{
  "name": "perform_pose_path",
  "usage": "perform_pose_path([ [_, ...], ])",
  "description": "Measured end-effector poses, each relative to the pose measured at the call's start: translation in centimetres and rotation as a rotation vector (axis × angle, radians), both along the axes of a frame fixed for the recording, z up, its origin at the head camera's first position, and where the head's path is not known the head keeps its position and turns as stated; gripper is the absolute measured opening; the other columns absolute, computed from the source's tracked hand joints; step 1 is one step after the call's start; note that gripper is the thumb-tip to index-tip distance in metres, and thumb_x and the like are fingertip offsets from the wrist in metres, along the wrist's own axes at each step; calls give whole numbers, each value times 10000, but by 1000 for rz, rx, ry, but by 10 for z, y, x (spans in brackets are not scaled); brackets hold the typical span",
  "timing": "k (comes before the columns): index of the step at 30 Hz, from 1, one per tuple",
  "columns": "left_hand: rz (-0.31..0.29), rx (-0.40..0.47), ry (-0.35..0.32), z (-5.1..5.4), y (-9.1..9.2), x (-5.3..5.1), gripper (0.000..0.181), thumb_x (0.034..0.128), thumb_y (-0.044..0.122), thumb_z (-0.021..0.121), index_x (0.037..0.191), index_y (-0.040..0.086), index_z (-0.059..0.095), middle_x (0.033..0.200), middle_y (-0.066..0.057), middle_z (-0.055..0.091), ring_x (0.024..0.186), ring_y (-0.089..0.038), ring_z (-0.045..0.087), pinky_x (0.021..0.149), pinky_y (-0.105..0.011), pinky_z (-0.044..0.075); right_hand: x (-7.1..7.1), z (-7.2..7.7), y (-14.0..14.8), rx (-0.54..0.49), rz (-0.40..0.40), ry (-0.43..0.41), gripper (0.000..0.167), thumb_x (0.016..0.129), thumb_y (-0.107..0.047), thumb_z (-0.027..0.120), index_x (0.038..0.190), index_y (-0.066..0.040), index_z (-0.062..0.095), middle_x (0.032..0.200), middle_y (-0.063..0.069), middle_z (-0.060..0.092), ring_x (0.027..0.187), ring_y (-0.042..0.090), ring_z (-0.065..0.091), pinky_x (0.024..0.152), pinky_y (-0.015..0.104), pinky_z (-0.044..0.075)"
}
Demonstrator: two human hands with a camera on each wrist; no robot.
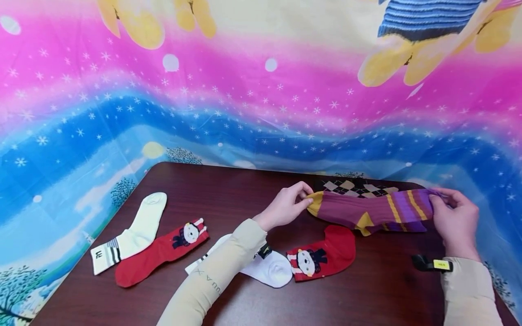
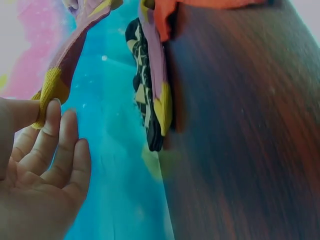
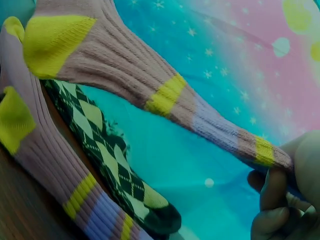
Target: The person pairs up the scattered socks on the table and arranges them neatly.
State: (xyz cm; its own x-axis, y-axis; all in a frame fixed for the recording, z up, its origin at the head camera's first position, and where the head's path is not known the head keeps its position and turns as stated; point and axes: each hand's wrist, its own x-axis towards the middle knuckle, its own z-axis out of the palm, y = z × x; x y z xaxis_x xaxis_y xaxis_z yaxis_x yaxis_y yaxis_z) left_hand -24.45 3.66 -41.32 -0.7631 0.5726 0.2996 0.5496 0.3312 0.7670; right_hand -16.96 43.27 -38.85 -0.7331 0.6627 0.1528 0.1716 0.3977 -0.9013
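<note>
A purple ribbed sock with yellow toe, heel and stripes is stretched sideways between my two hands, above the table. My left hand pinches its yellow toe between thumb and forefinger, the other fingers loose in the left wrist view. At the cuff end, my right hand grips the sock between thumb and fingers. Beneath it lies a second purple striped sock, mostly hidden in the head view. Beside that one, along the table's back edge, is a black sock with a diamond pattern.
A red sock with a bear face lies in front of the held sock. My left forearm partly covers a white sock. Farther left, another white sock touches a second red sock. A printed cloth hangs behind the brown table.
</note>
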Motion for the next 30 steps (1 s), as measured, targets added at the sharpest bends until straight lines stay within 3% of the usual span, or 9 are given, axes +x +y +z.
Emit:
perform_pose_path([
  [6,-13,-65,-38,-5,12,-1,136,1028,149,632,1158,124,599,939,39,681,817,-62,608,709,-213,480,3,-7,8,54,40,-88,182,979,-312,670,1140,-251,730,775,-263,589,774,21,513,602,154,403],
  [12,6,-127,-79,-15,23,-7,156,1034,148,621,1182,109,593,913,22,676,754,-72,590,684,-209,470,-2,-21,12,194,58,-177,385,997,-402,613,1240,-113,686,820,-230,546,819,93,506,650,261,417],
  [20,32,-183,-90,-25,30,-15,190,1021,125,634,1206,108,592,954,8,688,809,-72,610,751,-207,477,-8,-31,17,206,33,-200,446,992,-383,614,1273,-44,682,780,-236,525,854,139,504,684,294,375],
  [25,43,-226,-100,-27,33,-17,204,1022,134,637,1219,107,595,972,1,685,816,-74,613,756,-208,481,-10,-37,18,246,74,-247,534,1004,-403,580,1340,9,633,967,22,627,895,222,503,671,321,387],
  [30,72,-269,-96,-29,34,-21,176,1010,143,661,1159,125,567,963,9,653,815,-80,600,743,-216,485,-14,-51,24,274,144,-272,548,1031,-375,540,1341,74,594,1180,282,595,953,319,512,657,323,396],
])
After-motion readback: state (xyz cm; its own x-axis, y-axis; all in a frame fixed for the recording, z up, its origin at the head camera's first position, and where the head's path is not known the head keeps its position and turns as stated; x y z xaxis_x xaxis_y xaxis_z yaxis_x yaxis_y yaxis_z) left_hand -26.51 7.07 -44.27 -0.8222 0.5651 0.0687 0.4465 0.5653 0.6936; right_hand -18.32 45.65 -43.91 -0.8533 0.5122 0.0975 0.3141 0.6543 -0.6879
